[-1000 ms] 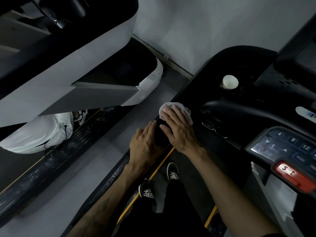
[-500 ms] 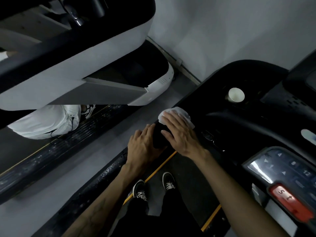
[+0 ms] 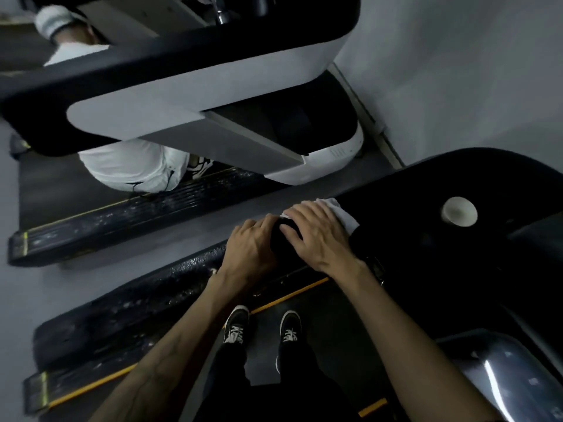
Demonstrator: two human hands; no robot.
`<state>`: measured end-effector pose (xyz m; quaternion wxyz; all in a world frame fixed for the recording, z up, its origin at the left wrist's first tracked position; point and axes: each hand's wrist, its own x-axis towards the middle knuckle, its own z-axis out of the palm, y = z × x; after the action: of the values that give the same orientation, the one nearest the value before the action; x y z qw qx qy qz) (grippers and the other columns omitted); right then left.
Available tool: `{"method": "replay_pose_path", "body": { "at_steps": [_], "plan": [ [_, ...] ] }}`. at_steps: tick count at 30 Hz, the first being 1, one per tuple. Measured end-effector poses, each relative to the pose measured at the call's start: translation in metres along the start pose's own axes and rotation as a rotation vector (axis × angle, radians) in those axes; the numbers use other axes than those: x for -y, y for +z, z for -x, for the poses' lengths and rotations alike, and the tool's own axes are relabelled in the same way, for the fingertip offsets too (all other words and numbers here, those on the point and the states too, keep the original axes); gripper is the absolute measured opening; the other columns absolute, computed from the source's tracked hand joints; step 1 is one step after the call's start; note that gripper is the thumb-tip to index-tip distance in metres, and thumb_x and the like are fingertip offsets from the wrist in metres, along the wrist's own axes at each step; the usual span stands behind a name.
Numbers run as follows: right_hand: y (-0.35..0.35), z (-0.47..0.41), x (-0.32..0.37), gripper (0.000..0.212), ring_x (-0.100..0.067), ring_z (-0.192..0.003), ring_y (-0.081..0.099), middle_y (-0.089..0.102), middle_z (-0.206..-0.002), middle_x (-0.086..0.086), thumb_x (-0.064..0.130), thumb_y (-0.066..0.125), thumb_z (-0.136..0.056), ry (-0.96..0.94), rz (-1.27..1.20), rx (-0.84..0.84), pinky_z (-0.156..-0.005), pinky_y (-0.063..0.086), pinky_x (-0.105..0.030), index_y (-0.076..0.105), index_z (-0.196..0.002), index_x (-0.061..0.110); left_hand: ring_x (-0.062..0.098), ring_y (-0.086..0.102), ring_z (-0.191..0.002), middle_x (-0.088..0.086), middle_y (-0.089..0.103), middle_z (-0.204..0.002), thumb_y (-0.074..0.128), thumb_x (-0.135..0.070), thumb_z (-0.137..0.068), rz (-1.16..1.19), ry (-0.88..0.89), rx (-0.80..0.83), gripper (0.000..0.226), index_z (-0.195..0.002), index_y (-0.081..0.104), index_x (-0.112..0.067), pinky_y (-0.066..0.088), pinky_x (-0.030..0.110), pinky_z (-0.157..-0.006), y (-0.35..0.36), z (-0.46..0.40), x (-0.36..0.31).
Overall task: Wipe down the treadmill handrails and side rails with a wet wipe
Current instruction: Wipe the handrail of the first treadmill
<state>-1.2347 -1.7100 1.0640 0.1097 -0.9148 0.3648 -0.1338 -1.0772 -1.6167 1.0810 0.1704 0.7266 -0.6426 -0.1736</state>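
— What is lying around you?

— A grey floor (image 3: pixel 91 287) is running under everything and a pale wall (image 3: pixel 457 71) is rising at about one o'clock. At nine to eleven o'clock a second treadmill (image 3: pixel 189 83) is standing with a person in white clothing (image 3: pixel 134 169) on it. Its dark side rail (image 3: pixel 128 217) is stretching across at nine o'clock.

— And your hands?

— I am standing on my own treadmill, my black shoes (image 3: pixel 262 325) showing at six o'clock beside the yellow-edged side rail (image 3: pixel 128 315) at seven o'clock. My left hand (image 3: pixel 249 248) is resting near centre, fingers curling over the end of the black handrail (image 3: pixel 281 242). Just beside it, my right hand (image 3: pixel 320 236) is pressing down with fairly straight, spread fingers, flattening the white wet wipe (image 3: pixel 341 213) onto the handrail; the wipe is poking out beyond my fingertips toward one o'clock.

— Anything further right?

— A white cup (image 3: pixel 459 211) is sitting in the black console (image 3: pixel 457 178) at three o'clock, well apart from the wipe.
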Motion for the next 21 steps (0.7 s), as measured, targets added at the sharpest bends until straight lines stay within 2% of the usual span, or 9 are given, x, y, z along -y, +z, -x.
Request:
{"method": "replay_pose_path", "body": {
  "at_steps": [4,9,11,14,18,19,21],
  "plan": [
    [-0.012,0.012,-0.021,0.049,-0.027,-0.130,0.050,0.061,-0.132,-0.002,0.044,0.036,-0.102,-0.086,0.067,0.025,-0.120,0.028,-0.044,0.059,-0.134,0.016,0.028,0.059,-0.103,-0.003,0.069,-0.123,0.080,-0.060,-0.074,0.000,-0.042,0.010,0.075,-0.134,0.057,-0.022,0.041,0.039,-0.085,-0.002,0.000,-0.006],
    [-0.003,-0.008,-0.013,0.061,-0.027,-0.113,0.059,0.068,-0.112,-0.004,0.057,0.025,-0.100,0.059,0.113,0.100,-0.118,0.029,-0.047,0.068,-0.116,0.016,0.031,0.059,-0.110,0.002,0.067,-0.130,0.084,-0.057,-0.072,-0.048,-0.082,0.043,0.082,-0.137,0.053,-0.017,0.042,0.042,-0.089,0.000,0.001,-0.011],
    [0.000,-0.012,-0.007,0.062,-0.028,-0.108,0.061,0.069,-0.107,-0.004,0.058,0.024,-0.100,0.050,0.099,0.086,-0.115,0.031,-0.046,0.069,-0.110,0.016,0.034,0.061,-0.107,0.005,0.068,-0.127,0.086,-0.055,-0.070,-0.036,-0.075,0.031,0.083,-0.135,0.056,-0.013,0.044,0.044,-0.088,-0.001,0.001,-0.011],
    [-0.002,-0.004,-0.009,0.055,-0.025,-0.114,0.059,0.067,-0.116,-0.001,0.053,0.028,-0.102,-0.042,0.034,0.071,-0.115,0.029,-0.043,0.067,-0.117,0.017,0.034,0.062,-0.102,0.004,0.070,-0.122,0.085,-0.056,-0.071,-0.021,-0.045,-0.005,0.079,-0.132,0.059,-0.015,0.044,0.043,-0.085,-0.001,0.001,-0.009],
    [-0.008,0.018,-0.022,0.053,-0.026,-0.139,0.045,0.057,-0.143,-0.004,0.041,0.034,-0.105,-0.134,-0.029,0.043,-0.121,0.027,-0.044,0.056,-0.142,0.011,0.032,0.060,-0.111,0.006,0.065,-0.135,0.083,-0.057,-0.074,-0.013,-0.038,0.005,0.084,-0.141,0.054,-0.015,0.042,0.041,-0.090,-0.002,0.003,-0.008],
    [-0.009,0.019,-0.025,0.052,-0.026,-0.139,0.046,0.058,-0.142,-0.005,0.040,0.034,-0.105,-0.121,-0.012,0.023,-0.121,0.028,-0.045,0.056,-0.142,0.011,0.031,0.059,-0.115,0.007,0.063,-0.139,0.082,-0.058,-0.075,-0.018,-0.034,0.013,0.086,-0.143,0.052,-0.016,0.042,0.042,-0.092,-0.003,0.003,-0.009],
    [-0.010,0.013,-0.026,0.048,-0.028,-0.126,0.055,0.064,-0.128,-0.005,0.038,0.034,-0.105,-0.059,0.037,-0.030,-0.116,0.032,-0.044,0.063,-0.132,0.013,0.029,0.054,-0.126,0.005,0.053,-0.151,0.079,-0.062,-0.076,-0.060,-0.034,0.052,0.091,-0.150,0.044,-0.020,0.039,0.042,-0.100,-0.003,0.003,-0.010]
  ]
}}
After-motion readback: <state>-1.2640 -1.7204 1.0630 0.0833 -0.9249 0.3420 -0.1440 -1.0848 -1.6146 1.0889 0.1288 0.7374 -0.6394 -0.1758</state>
